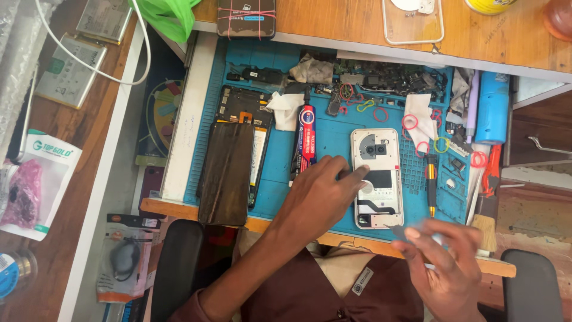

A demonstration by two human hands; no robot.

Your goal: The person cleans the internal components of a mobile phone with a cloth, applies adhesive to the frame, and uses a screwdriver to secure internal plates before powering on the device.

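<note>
- Blue work mat [333, 149] fills the middle of the head view, lying on a white-edged bench below a wooden shelf [333, 21].
- Left hand [319, 191] reaches in from below, palm down; its fingertips rest on the left edge of an opened white phone frame [376, 179]. Fingers spread, pressing flat on the frame, nothing clasped.
- Phone frame lies face down on the mat, right of centre, upright in the picture, camera module near its top, a dark block at mid-height.
- Right hand [444, 262] hovers low at the lower right, blurred, off the mat's front edge. Fingers curled around a thin grey flat piece [400, 232]; how tightly they pinch it, cannot tell.
- Red and black glue tube [305, 143] lies just left of the frame, nozzle pointing up the mat.
- Dark phone screen [227, 173] sits at the mat's left, overlapping a second opened phone body behind it.
- Yellow-handled screwdriver [431, 179] lies just right of the frame; orange pliers [490, 173] and a brush [485, 223] further right.
- Red, yellow and green rubber bands and white tissue [420, 116] are scattered above the frame.
- Blue cylinder [492, 107] stands at the mat's upper right.
- Flat phone batteries [71, 68] lie on the brown table at far left.
</note>
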